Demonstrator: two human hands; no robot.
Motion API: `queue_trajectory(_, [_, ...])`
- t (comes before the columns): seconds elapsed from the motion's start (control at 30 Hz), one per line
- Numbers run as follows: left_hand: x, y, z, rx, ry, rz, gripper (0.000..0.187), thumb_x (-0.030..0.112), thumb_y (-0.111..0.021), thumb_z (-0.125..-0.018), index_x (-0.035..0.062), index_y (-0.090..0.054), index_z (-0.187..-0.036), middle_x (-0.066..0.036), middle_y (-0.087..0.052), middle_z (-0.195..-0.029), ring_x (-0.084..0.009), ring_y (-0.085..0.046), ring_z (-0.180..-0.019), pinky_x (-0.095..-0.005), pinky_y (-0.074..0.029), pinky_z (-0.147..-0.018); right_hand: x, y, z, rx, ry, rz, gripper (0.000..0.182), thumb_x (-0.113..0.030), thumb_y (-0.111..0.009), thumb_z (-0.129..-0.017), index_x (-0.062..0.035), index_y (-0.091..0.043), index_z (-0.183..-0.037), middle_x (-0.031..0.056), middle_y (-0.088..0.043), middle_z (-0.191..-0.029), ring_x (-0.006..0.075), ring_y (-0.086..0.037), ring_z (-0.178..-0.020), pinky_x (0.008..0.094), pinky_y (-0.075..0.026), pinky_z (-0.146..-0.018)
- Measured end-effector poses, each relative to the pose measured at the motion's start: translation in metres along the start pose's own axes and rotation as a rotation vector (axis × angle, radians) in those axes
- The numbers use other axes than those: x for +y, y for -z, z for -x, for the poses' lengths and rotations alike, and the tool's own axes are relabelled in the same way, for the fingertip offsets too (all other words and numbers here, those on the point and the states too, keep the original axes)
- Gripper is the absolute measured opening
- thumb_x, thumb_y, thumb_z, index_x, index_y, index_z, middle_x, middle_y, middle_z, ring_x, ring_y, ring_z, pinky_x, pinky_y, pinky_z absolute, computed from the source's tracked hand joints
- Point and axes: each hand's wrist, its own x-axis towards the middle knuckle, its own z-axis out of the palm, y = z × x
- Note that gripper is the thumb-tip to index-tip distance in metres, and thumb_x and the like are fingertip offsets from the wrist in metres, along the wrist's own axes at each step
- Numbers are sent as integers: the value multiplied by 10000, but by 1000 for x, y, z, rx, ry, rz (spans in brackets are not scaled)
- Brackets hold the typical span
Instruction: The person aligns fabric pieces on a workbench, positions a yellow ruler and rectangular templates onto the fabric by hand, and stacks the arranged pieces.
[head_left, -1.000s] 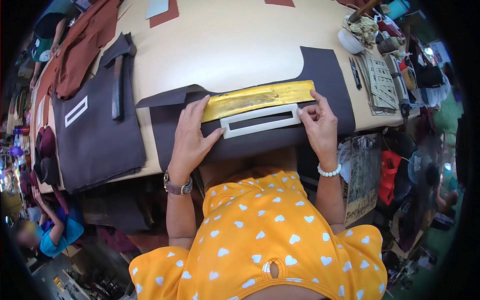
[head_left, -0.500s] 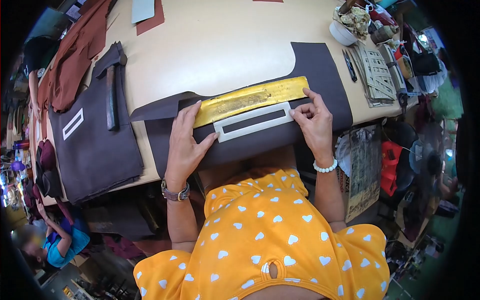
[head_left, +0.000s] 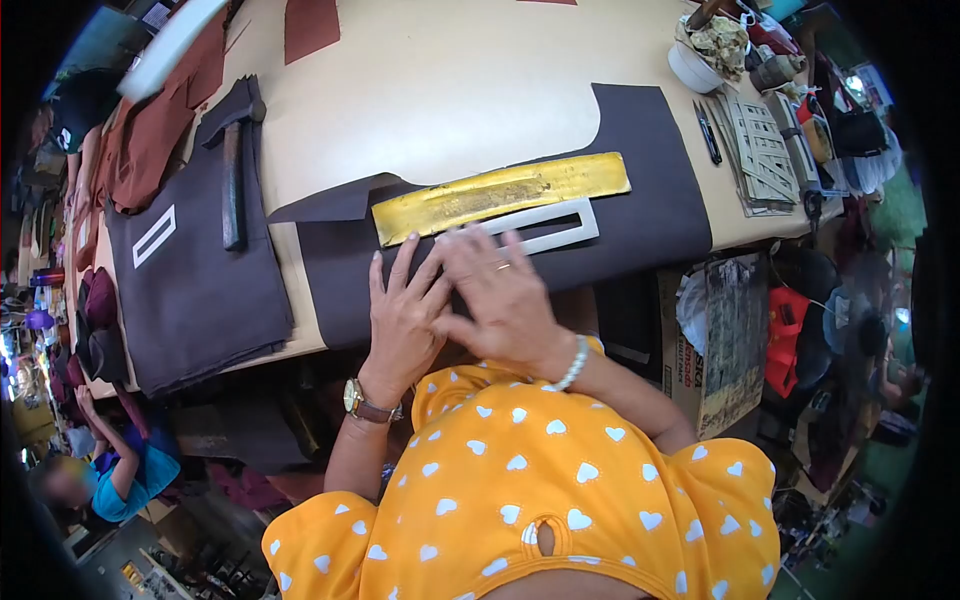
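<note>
A white rectangular frame [head_left: 570, 232] with a long slot lies on a dark brown sheet [head_left: 655, 225], which looks like leather or cloth. Just beyond it is a worn yellow strip [head_left: 500, 196]. My right hand [head_left: 505, 295] crosses in front of my body, its stretched fingers over the left end of the frame and hiding it. Beside and partly beneath it, my left hand [head_left: 405, 325] rests on the sheet with fingers spread, its fingertips near the strip's left end. Neither hand visibly holds anything.
On the left, a hammer [head_left: 233, 185] and a second white frame [head_left: 154, 237] lie on stacked dark pieces [head_left: 200, 300]. A pen-like tool [head_left: 708, 135], slotted templates [head_left: 762, 150] and a white bowl [head_left: 695, 68] stand right. Another person [head_left: 130, 470] sits lower left.
My right hand has left the frame's right end and swung left beside my left hand. My left hand has shifted down and right. At the upper left, a pale board has moved left, blurred.
</note>
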Motion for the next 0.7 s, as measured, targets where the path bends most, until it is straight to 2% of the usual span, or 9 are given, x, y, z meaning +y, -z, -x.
queue_trajectory(0.1, [-2,1,1,-38,2,-64,386,190,-526,-825,115,-557,-1203,-42,-433,-1361,-322,-265,-1334,-640,-129,-1021,-2,-13,8,-16,-45,45,842,-633,-459,-796,14,-377,-1329,180,-403,-1362,305,-361,-1284,523,-170,-1072])
queue_trajectory(0.13, [-3,1,2,-45,15,-41,397,179,-522,-824,131,-552,-1217,-34,-416,-1377,-323,-242,-1345,-666,-82,-1015,3,-12,10,-47,-35,125,915,-685,-438,-768,5,-332,-1360,140,-368,-1401,266,-333,-1308,539,-140,-1075])
queue_trajectory(0.27, [0,3,2,-44,11,-88,406,170,-507,-833,146,-539,-1237,-19,-423,-1372,-315,-235,-1347,-666,-33,-1018,9,5,13,-70,-153,154,945,-706,-443,-739,-21,-310,-1377,86,-386,-1401,224,-353,-1303,581,-139,-1055])
queue_trajectory(0.4, [2,4,2,-48,10,-150,421,196,-513,-826,148,-533,-1244,-17,-434,-1364,-308,-232,-1349,-672,-13,-1012,32,18,28,33,-256,281,962,-708,-463,-720,-45,-283,-1393,93,-424,-1373,220,-402,-1274,595,-155,-1045])
queue_trajectory(0.5, [4,4,3,-38,11,-156,423,212,-511,-828,140,-530,-1244,-22,-439,-1361,-306,-256,-1340,-671,-4,-1012,51,31,39,46,-327,357,959,-711,-455,-731,-46,-271,-1396,100,-434,-1365,217,-375,-1294,597,-147,-1048])
queue_trajectory(0.6, [5,1,9,-6,-5,-195,424,221,-510,-830,131,-528,-1244,-36,-443,-1357,-303,-279,-1331,-664,-1,-1018,59,34,43,97,-363,287,952,-697,-419,-773,-41,-191,-1424,45,-399,-1401,241,-341,-1313,606,-77,-1054])
queue_trajectory(0.7, [7,3,15,-1,13,-255,420,222,-509,-832,129,-533,-1241,-56,-445,-1355,-304,-292,-1325,-654,0,-1025,58,37,43,51,-380,398,957,-690,-405,-786,-20,-161,-1425,45,-392,-1406,274,-308,-1326,624,-68,-1045])
